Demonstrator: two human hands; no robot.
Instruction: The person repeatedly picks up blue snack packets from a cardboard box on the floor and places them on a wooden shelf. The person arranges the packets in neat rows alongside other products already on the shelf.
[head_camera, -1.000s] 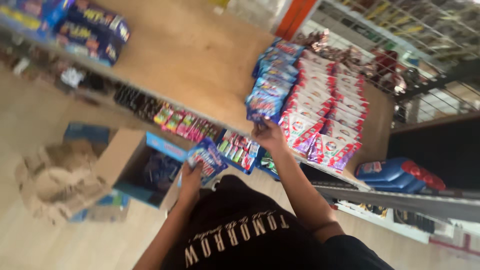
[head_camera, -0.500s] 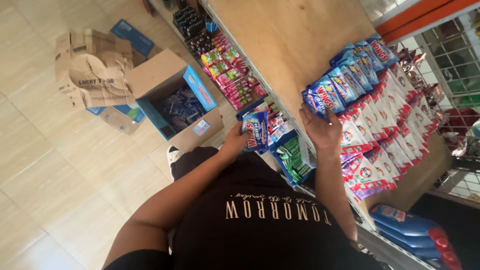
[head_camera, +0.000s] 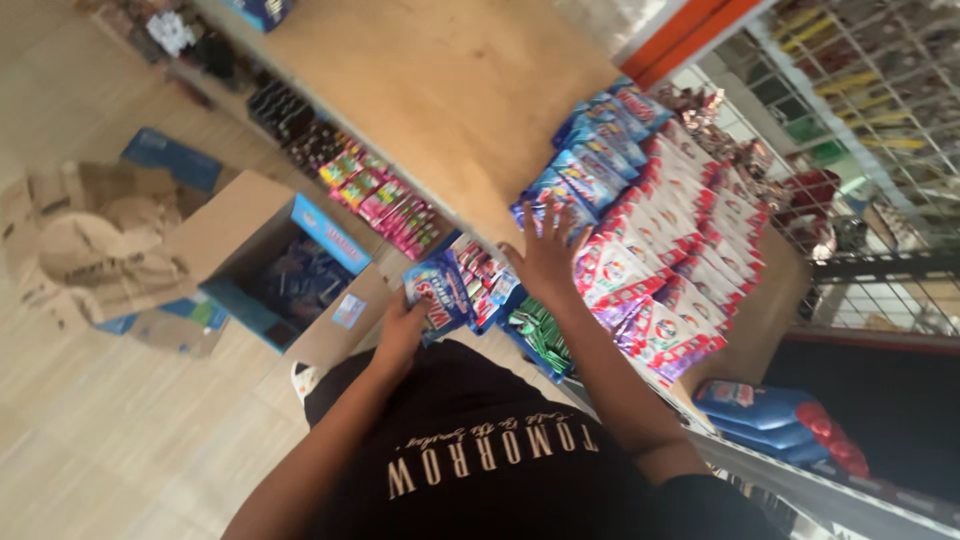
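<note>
Left hand (head_camera: 400, 335) gripping blue packet (head_camera: 437, 295); right hand (head_camera: 547, 255) splayed on blue packets (head_camera: 585, 175).

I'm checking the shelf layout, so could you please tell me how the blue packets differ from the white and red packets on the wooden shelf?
The blue packets lie in the row nearer the bare wood; the white and red packets lie towards the shelf's end. The blue packets make a shorter row; the white and red packets run longer. Both are flat, overlapping pouches.
</note>
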